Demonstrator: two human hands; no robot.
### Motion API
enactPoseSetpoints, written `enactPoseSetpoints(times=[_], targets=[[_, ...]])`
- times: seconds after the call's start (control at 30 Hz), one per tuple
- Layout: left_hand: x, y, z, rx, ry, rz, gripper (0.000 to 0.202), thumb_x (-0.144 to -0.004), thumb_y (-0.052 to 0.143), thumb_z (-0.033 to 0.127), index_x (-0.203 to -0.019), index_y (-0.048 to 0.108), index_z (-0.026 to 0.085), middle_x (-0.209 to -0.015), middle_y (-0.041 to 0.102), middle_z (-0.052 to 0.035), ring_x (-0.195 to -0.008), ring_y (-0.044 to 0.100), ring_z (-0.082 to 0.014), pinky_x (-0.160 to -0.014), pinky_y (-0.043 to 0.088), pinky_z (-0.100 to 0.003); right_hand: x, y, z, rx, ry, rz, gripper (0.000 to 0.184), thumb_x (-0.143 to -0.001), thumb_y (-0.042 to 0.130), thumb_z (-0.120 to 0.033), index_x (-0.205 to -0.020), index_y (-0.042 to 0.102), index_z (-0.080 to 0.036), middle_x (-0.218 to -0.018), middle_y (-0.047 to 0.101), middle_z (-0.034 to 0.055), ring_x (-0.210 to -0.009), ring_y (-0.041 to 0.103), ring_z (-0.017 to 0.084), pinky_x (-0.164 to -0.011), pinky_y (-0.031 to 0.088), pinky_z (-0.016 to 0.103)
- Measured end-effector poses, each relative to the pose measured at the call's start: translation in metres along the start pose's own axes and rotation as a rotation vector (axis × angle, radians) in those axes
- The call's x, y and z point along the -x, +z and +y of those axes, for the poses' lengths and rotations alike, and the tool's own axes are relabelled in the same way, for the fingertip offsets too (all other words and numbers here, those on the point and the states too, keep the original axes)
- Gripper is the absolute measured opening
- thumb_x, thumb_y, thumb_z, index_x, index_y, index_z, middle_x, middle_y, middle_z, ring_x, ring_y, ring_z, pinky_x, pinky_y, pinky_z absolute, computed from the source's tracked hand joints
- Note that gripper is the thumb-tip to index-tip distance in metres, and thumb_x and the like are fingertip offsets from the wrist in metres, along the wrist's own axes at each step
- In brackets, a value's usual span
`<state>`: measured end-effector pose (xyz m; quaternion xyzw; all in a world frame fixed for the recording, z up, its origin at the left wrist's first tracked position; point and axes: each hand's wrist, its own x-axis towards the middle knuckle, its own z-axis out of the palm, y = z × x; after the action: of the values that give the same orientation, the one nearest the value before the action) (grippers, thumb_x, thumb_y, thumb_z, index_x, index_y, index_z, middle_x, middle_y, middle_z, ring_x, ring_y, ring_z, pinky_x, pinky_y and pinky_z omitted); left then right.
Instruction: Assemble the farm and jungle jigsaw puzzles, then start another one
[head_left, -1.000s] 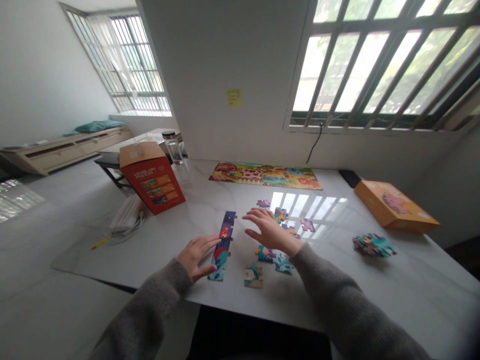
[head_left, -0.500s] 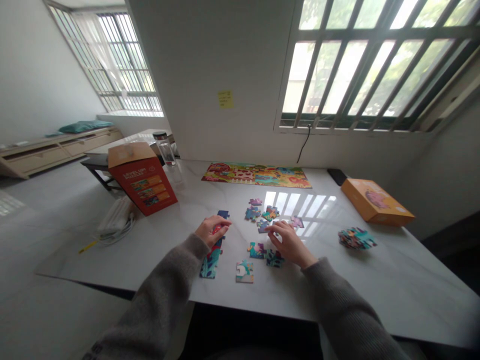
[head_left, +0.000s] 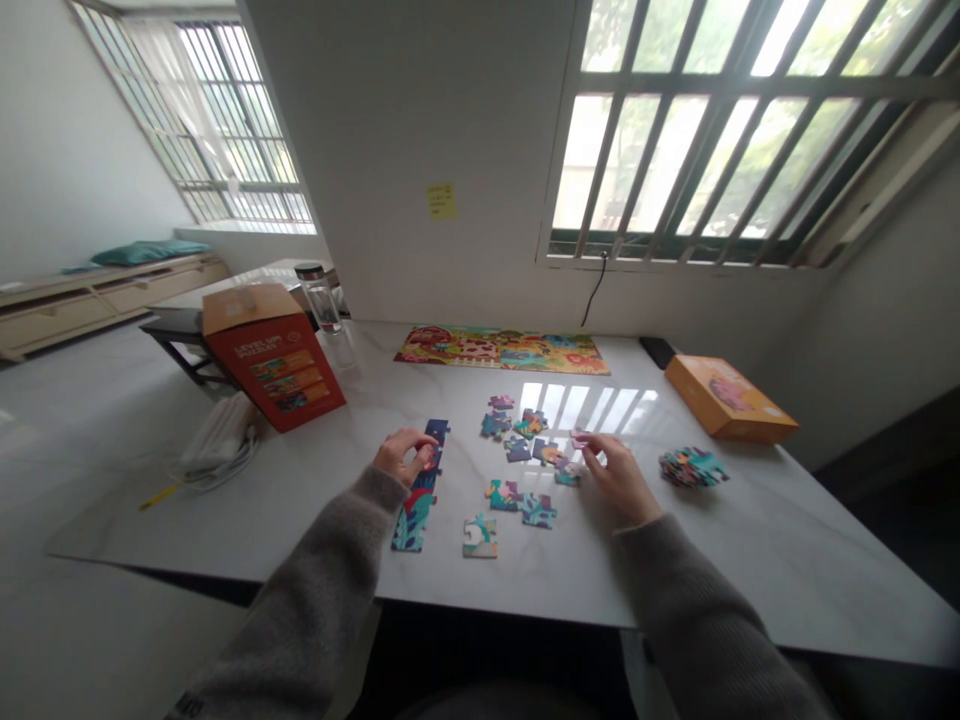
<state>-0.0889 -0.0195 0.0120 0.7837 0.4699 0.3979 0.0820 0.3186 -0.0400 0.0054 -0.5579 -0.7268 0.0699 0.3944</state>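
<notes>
My left hand [head_left: 407,456] rests at the upper part of a joined strip of puzzle pieces [head_left: 414,520], thumb and fingers apart, covering some of it. My right hand [head_left: 616,478] has its fingertips closed on the edge of a pinkish puzzle piece [head_left: 579,438], which lies on the table and is partly hidden by the fingers. Between the hands lie several loose pieces, among them an orange and green piece [head_left: 531,423] and a teal leafy piece [head_left: 538,510]. A piece with a white shape [head_left: 480,536] lies closest to the table's front edge.
A finished puzzle panel [head_left: 502,350] lies along the wall. At right are a pile of pieces [head_left: 691,467], an orange box [head_left: 729,398] and a dark phone-like object [head_left: 656,351]. A red puzzle box [head_left: 279,365], a glass bottle [head_left: 321,300] and a white cabled power strip [head_left: 217,435] stand at left.
My right hand has moved right, from the middle pieces to the pinkish piece, uncovering the pieces beneath it. My left hand has shifted slightly left over the strip. The view has turned a little.
</notes>
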Motion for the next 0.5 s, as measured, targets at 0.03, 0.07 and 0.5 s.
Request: enactPoseSetpoints(times=[0.03, 0.07, 0.5], targets=[[0.000, 0.000, 0.000, 0.001, 0.001, -0.009, 0.023, -0.091, 0.052, 0.030, -0.090, 0.072, 0.020, -0.085, 0.072, -0.0038, -0.081, 0.065, -0.0199, -0.075, 0.049, -0.033, 0.001, 0.003, -0.001, 0.020, -0.017, -0.004, 0.026, -0.094, 0.050, -0.029, -0.107, 0.070, -0.020, -0.101, 0.073, 0.0097, -0.092, 0.062, 0.025, -0.089, 0.047, 0.042], [0.000, 0.000, 0.000, 0.001, 0.006, -0.020, 0.023, -0.091, 0.051, 0.030, -0.090, 0.072, 0.020, -0.085, 0.072, -0.0041, -0.082, 0.065, -0.0199, -0.075, 0.049, -0.033, 0.001, 0.007, -0.002, 0.041, -0.036, -0.014, 0.026, -0.094, 0.051, -0.029, -0.108, 0.070, -0.020, -0.104, 0.072, 0.0102, -0.097, 0.062, 0.027, -0.091, 0.046, 0.043], [-0.002, 0.002, 0.002, 0.026, 0.019, -0.046, 0.024, -0.090, 0.051, 0.031, -0.089, 0.072, 0.020, -0.082, 0.071, -0.0051, -0.077, 0.064, -0.0196, -0.073, 0.051, -0.033, -0.031, 0.040, -0.015, 0.293, -0.080, -0.089, 0.025, -0.096, 0.049, -0.023, -0.107, 0.071, -0.023, -0.102, 0.071, 0.0086, -0.100, 0.057, 0.026, -0.090, 0.040, 0.040]])
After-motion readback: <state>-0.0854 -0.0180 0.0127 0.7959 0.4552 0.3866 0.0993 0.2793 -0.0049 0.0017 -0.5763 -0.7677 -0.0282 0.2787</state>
